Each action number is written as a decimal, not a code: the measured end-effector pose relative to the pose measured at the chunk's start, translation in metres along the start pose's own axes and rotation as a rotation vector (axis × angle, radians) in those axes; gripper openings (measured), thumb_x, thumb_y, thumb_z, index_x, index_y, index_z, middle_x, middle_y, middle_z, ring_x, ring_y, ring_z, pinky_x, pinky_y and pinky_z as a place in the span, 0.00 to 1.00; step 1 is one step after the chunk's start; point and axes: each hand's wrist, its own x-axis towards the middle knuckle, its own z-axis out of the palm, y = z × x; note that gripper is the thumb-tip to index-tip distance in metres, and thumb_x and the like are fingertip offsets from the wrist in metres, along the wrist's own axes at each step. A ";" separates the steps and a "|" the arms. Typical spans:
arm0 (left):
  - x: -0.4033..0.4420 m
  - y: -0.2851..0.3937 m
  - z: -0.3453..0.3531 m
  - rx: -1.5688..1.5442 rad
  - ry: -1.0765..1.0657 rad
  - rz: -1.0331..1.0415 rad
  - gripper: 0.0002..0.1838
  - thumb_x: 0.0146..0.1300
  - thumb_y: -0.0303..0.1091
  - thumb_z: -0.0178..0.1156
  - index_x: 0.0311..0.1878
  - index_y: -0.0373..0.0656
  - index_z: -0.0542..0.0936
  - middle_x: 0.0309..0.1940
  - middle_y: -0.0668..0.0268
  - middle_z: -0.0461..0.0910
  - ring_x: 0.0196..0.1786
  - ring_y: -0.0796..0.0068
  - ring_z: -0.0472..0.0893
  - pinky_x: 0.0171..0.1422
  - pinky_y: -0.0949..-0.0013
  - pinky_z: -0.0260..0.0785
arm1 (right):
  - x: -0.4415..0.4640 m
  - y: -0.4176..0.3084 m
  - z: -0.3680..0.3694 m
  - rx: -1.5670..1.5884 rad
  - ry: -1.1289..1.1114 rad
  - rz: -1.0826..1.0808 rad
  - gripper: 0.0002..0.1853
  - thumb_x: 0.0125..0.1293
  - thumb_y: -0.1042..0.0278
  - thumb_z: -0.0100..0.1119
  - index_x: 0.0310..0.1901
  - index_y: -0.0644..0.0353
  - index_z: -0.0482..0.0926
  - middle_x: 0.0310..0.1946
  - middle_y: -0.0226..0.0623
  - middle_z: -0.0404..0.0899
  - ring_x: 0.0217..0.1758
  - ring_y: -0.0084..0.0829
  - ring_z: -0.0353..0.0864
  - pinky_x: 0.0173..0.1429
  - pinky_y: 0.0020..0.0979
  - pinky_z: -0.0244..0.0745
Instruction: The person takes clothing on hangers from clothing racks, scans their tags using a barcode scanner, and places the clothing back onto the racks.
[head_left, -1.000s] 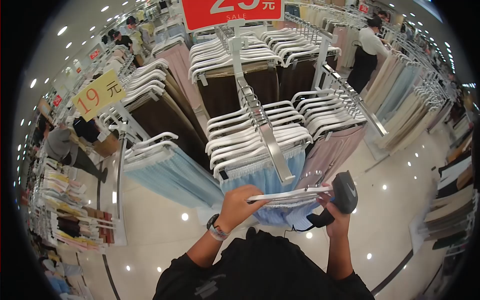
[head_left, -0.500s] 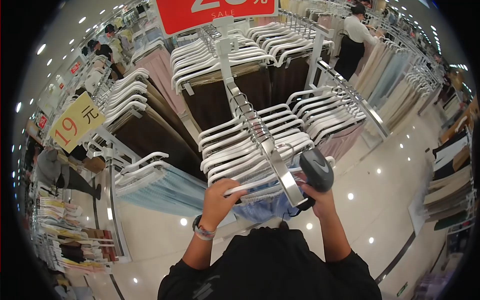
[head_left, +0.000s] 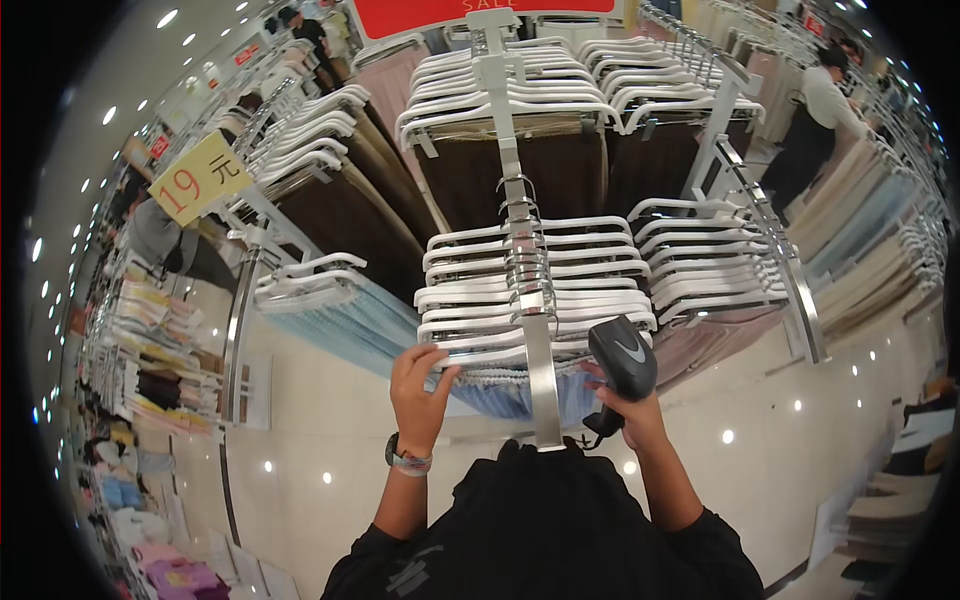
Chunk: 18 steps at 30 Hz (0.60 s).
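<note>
My right hand (head_left: 640, 412) is wrapped around the handle of a dark grey barcode scanner (head_left: 622, 357), held upright just right of the metal rail (head_left: 540, 380). My left hand (head_left: 415, 400) is at the left end of the front white hanger (head_left: 490, 354). Its fingertips are by the hanger end, with thumb and fingers apart. From the front hangers hangs a blue garment (head_left: 500, 398) with a gathered waistband, partly behind the rail. Several more white hangers (head_left: 580, 268) are lined up behind on the same rail.
Light blue garments (head_left: 340, 318) hang at the left, pink ones (head_left: 715, 335) at the right. Dark brown garments (head_left: 510, 180) hang behind. A yellow price card (head_left: 200, 180) and a red sale sign (head_left: 490, 14) stand above the racks. A person (head_left: 808, 130) is at the right racks.
My left hand has loosened from the front hanger. The scanner has shifted down and away from the hangers with my right hand. The view has turned left, so the rail now points straight at me.
</note>
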 end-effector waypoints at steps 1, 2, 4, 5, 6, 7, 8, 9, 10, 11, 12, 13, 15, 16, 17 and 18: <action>-0.003 0.000 0.001 0.017 0.008 -0.010 0.13 0.51 0.25 0.70 0.41 0.39 0.82 0.46 0.58 0.79 0.50 0.59 0.78 0.53 0.62 0.69 | 0.001 0.000 -0.007 -0.032 -0.022 0.043 0.37 0.55 0.81 0.63 0.68 0.63 0.61 0.64 0.42 0.69 0.66 0.47 0.70 0.63 0.44 0.69; -0.005 0.001 0.002 0.072 0.064 -0.035 0.13 0.52 0.24 0.68 0.42 0.39 0.81 0.48 0.57 0.78 0.52 0.59 0.76 0.56 0.62 0.68 | 0.002 -0.002 -0.010 -0.027 -0.040 0.053 0.37 0.55 0.81 0.63 0.68 0.63 0.61 0.64 0.42 0.69 0.66 0.47 0.70 0.63 0.44 0.69; -0.011 0.006 -0.001 0.115 0.080 -0.123 0.14 0.59 0.24 0.63 0.49 0.40 0.80 0.56 0.55 0.74 0.60 0.57 0.72 0.63 0.60 0.64 | 0.002 -0.003 -0.015 -0.054 -0.085 0.024 0.36 0.56 0.81 0.62 0.67 0.64 0.62 0.63 0.43 0.70 0.66 0.47 0.71 0.63 0.44 0.69; -0.013 0.005 -0.001 0.129 0.082 -0.131 0.14 0.59 0.24 0.63 0.49 0.40 0.80 0.56 0.55 0.74 0.60 0.57 0.72 0.63 0.60 0.64 | 0.002 -0.004 -0.017 -0.046 -0.096 0.033 0.36 0.56 0.81 0.62 0.67 0.64 0.62 0.63 0.43 0.70 0.66 0.47 0.71 0.63 0.44 0.69; -0.015 0.001 0.001 0.076 0.080 -0.164 0.14 0.61 0.28 0.62 0.51 0.40 0.79 0.58 0.54 0.73 0.61 0.55 0.71 0.64 0.59 0.64 | 0.001 -0.004 -0.019 -0.065 -0.113 0.022 0.35 0.56 0.81 0.62 0.67 0.65 0.61 0.63 0.44 0.70 0.65 0.47 0.71 0.62 0.44 0.69; -0.017 -0.002 0.002 0.020 0.077 -0.197 0.16 0.64 0.31 0.61 0.54 0.39 0.78 0.61 0.53 0.71 0.63 0.53 0.71 0.65 0.58 0.63 | 0.000 -0.005 -0.020 -0.086 -0.128 0.009 0.35 0.57 0.82 0.61 0.67 0.65 0.61 0.63 0.45 0.70 0.65 0.47 0.71 0.62 0.43 0.69; -0.019 -0.002 0.002 -0.010 0.045 -0.229 0.16 0.68 0.33 0.57 0.57 0.40 0.77 0.62 0.53 0.72 0.65 0.54 0.70 0.68 0.59 0.61 | -0.003 -0.007 -0.020 -0.081 -0.132 0.013 0.35 0.57 0.82 0.61 0.67 0.65 0.61 0.63 0.45 0.70 0.65 0.47 0.71 0.62 0.43 0.69; -0.019 -0.003 0.003 -0.005 0.046 -0.232 0.16 0.68 0.33 0.57 0.57 0.40 0.77 0.62 0.53 0.72 0.65 0.54 0.70 0.68 0.59 0.61 | -0.006 -0.009 -0.020 -0.088 -0.115 0.008 0.34 0.57 0.81 0.61 0.67 0.66 0.62 0.63 0.45 0.70 0.65 0.46 0.72 0.62 0.42 0.70; -0.020 -0.004 0.005 -0.070 0.031 -0.255 0.16 0.68 0.32 0.56 0.57 0.40 0.77 0.61 0.54 0.73 0.65 0.55 0.70 0.68 0.60 0.61 | -0.009 -0.010 -0.021 -0.096 -0.098 0.005 0.33 0.58 0.81 0.61 0.67 0.66 0.63 0.62 0.45 0.71 0.64 0.45 0.73 0.61 0.40 0.70; -0.021 -0.004 0.006 -0.135 0.018 -0.279 0.15 0.69 0.32 0.56 0.57 0.39 0.77 0.60 0.54 0.74 0.64 0.57 0.71 0.68 0.61 0.61 | -0.012 -0.009 -0.025 -0.097 -0.103 0.009 0.33 0.58 0.81 0.61 0.67 0.66 0.63 0.62 0.45 0.71 0.64 0.45 0.73 0.61 0.40 0.70; -0.021 -0.004 0.008 -0.133 0.022 -0.285 0.15 0.69 0.32 0.56 0.57 0.39 0.77 0.60 0.54 0.74 0.64 0.57 0.71 0.68 0.61 0.61 | -0.014 -0.006 -0.031 -0.126 -0.101 0.028 0.32 0.58 0.81 0.61 0.66 0.66 0.64 0.62 0.45 0.71 0.63 0.44 0.74 0.60 0.39 0.70; -0.021 -0.005 0.009 -0.135 0.028 -0.293 0.15 0.69 0.32 0.55 0.56 0.39 0.78 0.59 0.54 0.75 0.64 0.58 0.72 0.68 0.62 0.61 | -0.016 -0.004 -0.035 -0.154 -0.099 0.048 0.30 0.59 0.81 0.60 0.65 0.67 0.66 0.61 0.45 0.72 0.62 0.43 0.74 0.60 0.39 0.70; -0.022 -0.004 0.011 -0.132 0.035 -0.312 0.14 0.70 0.31 0.54 0.56 0.39 0.78 0.58 0.55 0.76 0.63 0.59 0.73 0.68 0.62 0.61 | -0.018 -0.003 -0.038 -0.151 -0.102 0.032 0.27 0.59 0.81 0.60 0.62 0.68 0.69 0.59 0.44 0.74 0.60 0.41 0.76 0.59 0.37 0.71; -0.021 -0.003 0.011 -0.140 0.038 -0.315 0.14 0.70 0.31 0.54 0.55 0.39 0.78 0.58 0.55 0.76 0.63 0.59 0.73 0.68 0.63 0.62 | -0.019 -0.003 -0.042 -0.174 -0.111 0.065 0.26 0.59 0.81 0.61 0.61 0.68 0.70 0.57 0.44 0.76 0.58 0.40 0.78 0.58 0.37 0.71; -0.022 -0.002 0.010 -0.148 0.040 -0.319 0.14 0.70 0.31 0.54 0.55 0.39 0.79 0.58 0.55 0.76 0.63 0.59 0.73 0.68 0.63 0.62 | -0.021 -0.002 -0.046 -0.196 -0.121 0.098 0.25 0.59 0.81 0.61 0.60 0.68 0.71 0.55 0.44 0.77 0.56 0.40 0.79 0.58 0.37 0.72; -0.024 -0.002 0.010 -0.141 0.043 -0.325 0.14 0.70 0.31 0.54 0.55 0.39 0.79 0.58 0.55 0.76 0.63 0.59 0.73 0.68 0.63 0.62 | -0.023 -0.001 -0.048 -0.194 -0.127 0.104 0.25 0.59 0.81 0.61 0.60 0.68 0.71 0.55 0.44 0.77 0.56 0.40 0.79 0.58 0.37 0.72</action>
